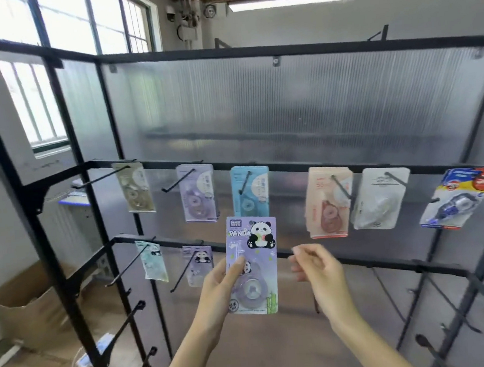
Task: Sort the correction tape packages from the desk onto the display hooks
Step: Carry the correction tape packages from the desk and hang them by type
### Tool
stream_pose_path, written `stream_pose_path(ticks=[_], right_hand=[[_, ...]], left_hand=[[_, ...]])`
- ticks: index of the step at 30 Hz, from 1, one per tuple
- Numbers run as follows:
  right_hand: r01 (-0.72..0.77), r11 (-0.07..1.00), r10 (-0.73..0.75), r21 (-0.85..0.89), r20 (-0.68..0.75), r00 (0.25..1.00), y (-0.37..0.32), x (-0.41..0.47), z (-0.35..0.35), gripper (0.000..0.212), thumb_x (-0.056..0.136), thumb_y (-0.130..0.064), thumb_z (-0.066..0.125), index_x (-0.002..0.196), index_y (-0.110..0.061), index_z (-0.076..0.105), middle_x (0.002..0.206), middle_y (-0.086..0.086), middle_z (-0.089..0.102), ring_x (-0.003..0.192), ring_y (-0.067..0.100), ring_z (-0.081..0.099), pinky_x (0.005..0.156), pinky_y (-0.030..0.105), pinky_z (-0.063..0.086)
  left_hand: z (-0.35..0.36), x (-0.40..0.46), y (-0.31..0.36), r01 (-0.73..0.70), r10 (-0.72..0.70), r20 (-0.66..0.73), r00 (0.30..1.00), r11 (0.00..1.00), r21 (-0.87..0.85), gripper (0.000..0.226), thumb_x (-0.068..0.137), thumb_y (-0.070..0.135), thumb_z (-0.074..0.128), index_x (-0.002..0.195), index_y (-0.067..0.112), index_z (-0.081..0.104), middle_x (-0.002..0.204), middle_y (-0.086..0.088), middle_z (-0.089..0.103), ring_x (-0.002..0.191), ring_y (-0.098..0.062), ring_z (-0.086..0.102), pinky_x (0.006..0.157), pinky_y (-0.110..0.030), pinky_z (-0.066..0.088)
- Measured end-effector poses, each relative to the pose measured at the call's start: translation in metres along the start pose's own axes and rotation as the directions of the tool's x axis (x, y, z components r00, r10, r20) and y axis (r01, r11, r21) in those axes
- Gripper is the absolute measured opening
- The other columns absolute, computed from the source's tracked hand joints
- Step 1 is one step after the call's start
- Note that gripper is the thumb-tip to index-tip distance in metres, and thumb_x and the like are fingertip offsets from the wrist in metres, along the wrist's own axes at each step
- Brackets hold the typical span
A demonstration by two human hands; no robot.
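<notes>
My left hand (220, 289) grips a purple panda correction tape package (254, 259) upright in front of the black display rack (262, 159), thumb across its front. My right hand (316, 265) hovers just to the right of the package with fingers loosely curled and holds nothing. On the lower rail hang a mint panda package (153, 260) and a matching purple panda package (198, 263). The upper rail carries a beige package (134, 187), a lilac one (197, 196), a blue one (250, 190), a pink stack (328, 201), a white one (379, 196) and a blue-red one (458, 198).
Bare black hooks (135, 320) stick out low on the rack's left post. A cardboard box (27, 304) and a white power strip with cable (85, 361) lie on the floor at left. A ribbed translucent panel (286, 105) backs the rack.
</notes>
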State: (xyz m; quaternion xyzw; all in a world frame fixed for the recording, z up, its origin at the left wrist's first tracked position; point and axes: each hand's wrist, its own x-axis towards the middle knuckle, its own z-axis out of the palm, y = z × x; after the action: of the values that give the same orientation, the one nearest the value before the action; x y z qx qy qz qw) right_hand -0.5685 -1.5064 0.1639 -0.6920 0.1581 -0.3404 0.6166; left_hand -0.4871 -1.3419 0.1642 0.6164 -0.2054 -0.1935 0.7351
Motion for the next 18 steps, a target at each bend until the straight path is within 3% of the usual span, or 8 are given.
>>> stream_pose_path(ticks=[2,5,9,13,15,18], right_hand=[[-0.004,1.000,0.003,0.018,0.061,0.998,-0.009,-0.002,0.041,0.013,0.095,-0.022,0.057,0.096,-0.012,0.066,0.087,0.000,0.074,0.080,0.011,0.069,0.074,0.030,0.056],[-0.019,0.998,0.011,0.055,0.132,0.991,-0.019,-0.008,0.095,0.017,0.096,-0.025,0.056,0.099,-0.012,0.066,0.093,-0.003,0.075,0.090,0.012,0.070,0.077,0.024,0.055],[-0.010,0.998,0.001,0.064,0.140,0.990,-0.024,-0.020,0.154,0.018,0.095,-0.025,0.057,0.092,-0.011,0.067,0.090,0.003,0.073,0.083,0.009,0.067,0.075,0.021,0.051],[-0.001,0.997,-0.006,0.074,0.093,0.996,-0.023,-0.030,0.192,0.019,0.095,-0.023,0.058,0.087,-0.010,0.068,0.087,0.015,0.070,0.077,0.015,0.062,0.073,0.033,0.048],[0.008,0.997,-0.013,0.075,0.064,0.998,-0.024,-0.034,0.204,0.018,0.095,-0.023,0.058,0.086,-0.013,0.069,0.085,0.010,0.071,0.076,0.014,0.063,0.071,0.032,0.048],[0.003,0.997,-0.004,0.072,0.012,1.000,-0.021,-0.040,0.213,0.018,0.094,-0.023,0.059,0.085,-0.010,0.068,0.084,0.010,0.070,0.073,0.011,0.060,0.068,0.027,0.045]], left_hand=[[-0.028,0.001,0.008,-0.005,0.004,0.010,1.000,1.000,0.015,0.026,0.098,0.029,0.053,0.116,0.018,0.069,0.112,-0.004,0.074,0.105,-0.023,0.069,0.090,-0.036,0.054],[-0.073,0.004,0.018,-0.009,0.008,0.034,0.999,1.000,0.030,0.027,0.098,0.029,0.052,0.117,0.019,0.068,0.111,-0.004,0.074,0.104,-0.023,0.070,0.088,-0.034,0.054],[-0.127,0.007,0.024,-0.036,0.032,0.074,0.997,0.998,0.057,0.028,0.099,0.029,0.052,0.118,0.017,0.068,0.114,-0.005,0.073,0.109,-0.025,0.068,0.099,-0.046,0.050],[-0.168,0.007,0.028,-0.035,0.024,0.126,0.992,0.995,0.090,0.030,0.098,0.034,0.054,0.116,0.014,0.068,0.110,-0.006,0.074,0.105,-0.022,0.069,0.095,-0.041,0.052],[-0.188,0.010,0.032,-0.064,0.048,0.103,0.993,0.985,0.157,0.036,0.095,0.043,0.060,0.111,0.012,0.067,0.104,-0.010,0.074,0.101,-0.022,0.069,0.090,-0.041,0.053],[-0.224,0.021,0.045,-0.185,0.204,-0.032,0.978,0.937,0.297,0.019,0.097,0.026,0.058,0.112,0.017,0.065,0.103,0.002,0.073,0.100,-0.016,0.068,0.088,-0.035,0.056]])
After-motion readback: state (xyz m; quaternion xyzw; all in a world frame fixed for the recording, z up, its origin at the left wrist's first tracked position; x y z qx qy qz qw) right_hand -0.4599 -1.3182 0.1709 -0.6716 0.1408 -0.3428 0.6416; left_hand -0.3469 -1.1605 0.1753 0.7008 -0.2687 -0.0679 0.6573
